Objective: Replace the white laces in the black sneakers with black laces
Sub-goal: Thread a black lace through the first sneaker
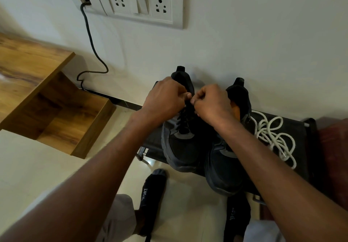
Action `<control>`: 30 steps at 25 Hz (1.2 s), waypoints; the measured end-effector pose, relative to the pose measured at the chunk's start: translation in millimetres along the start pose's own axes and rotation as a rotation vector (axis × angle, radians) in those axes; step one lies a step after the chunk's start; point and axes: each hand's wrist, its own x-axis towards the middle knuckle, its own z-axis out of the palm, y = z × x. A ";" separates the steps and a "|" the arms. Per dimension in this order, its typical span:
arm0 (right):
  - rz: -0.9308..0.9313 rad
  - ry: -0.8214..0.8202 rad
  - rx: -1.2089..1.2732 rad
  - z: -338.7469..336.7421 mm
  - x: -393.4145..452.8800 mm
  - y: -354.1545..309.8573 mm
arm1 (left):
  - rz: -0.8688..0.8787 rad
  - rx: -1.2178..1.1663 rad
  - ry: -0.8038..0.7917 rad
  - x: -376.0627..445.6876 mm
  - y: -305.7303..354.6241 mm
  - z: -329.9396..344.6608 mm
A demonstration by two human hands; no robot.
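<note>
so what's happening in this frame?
A person is lacing the left black sneaker with a black lace. Both hands, left and right, pinch the lace near the top eyelets. The right sneaker sits beside it on a low black rack; its lacing is hidden by the right arm. The removed white laces lie in a loose pile on the rack, to the right.

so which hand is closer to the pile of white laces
Right. The right hand works at the left sneaker's tongue, nearer the white laces lying to its right; the left hand is farther left.
</note>
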 end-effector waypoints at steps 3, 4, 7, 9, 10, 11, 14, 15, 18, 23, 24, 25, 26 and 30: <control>0.130 0.087 0.235 -0.3 7.7 -4.1 | -0.037 0.011 -0.031 3.0 -9.2 -7.3; 0.183 0.122 0.521 -8.1 10.1 -8.4 | -0.049 0.011 -0.059 2.8 -11.0 -9.4; 0.038 0.079 1.533 -48.4 9.1 -19.0 | -0.096 -0.074 -0.067 2.7 -10.6 -13.7; -0.060 0.009 1.539 -61.0 5.1 -19.6 | -0.112 -0.114 -0.052 4.0 -10.5 -15.1; -0.062 0.010 1.255 -57.7 3.0 -18.5 | -0.114 -0.115 -0.056 4.0 -10.1 -15.4; -0.088 0.011 0.816 -49.7 1.0 -15.8 | -0.115 -0.116 -0.063 3.9 -9.7 -15.1; -0.139 -0.151 -0.257 -12.3 -5.3 -0.7 | -0.128 -0.127 -0.053 5.5 -9.5 -13.8; -0.110 -0.178 -0.313 -7.5 -6.0 0.7 | -0.135 -0.133 -0.045 5.2 -10.0 -14.4; -0.084 -0.184 -0.113 -14.8 -2.7 -3.0 | -0.136 -0.139 -0.037 4.4 -12.7 -15.8; -0.043 -0.112 1.254 -48.7 0.6 -20.6 | -0.132 -0.138 0.012 4.9 -13.5 -17.3; 0.010 -0.143 1.411 -53.4 1.3 -20.1 | -0.143 -0.118 0.011 5.6 -14.8 -16.7; 0.070 -0.168 1.469 -55.2 2.4 -17.8 | -0.151 -0.096 -0.001 6.2 -15.6 -16.1; 0.123 -0.160 1.397 -52.7 3.8 -14.5 | -0.161 -0.077 -0.028 6.5 -17.4 -15.5; -0.014 -0.040 0.262 -24.8 3.3 1.2 | -0.234 -0.080 -0.169 4.7 -22.2 -16.0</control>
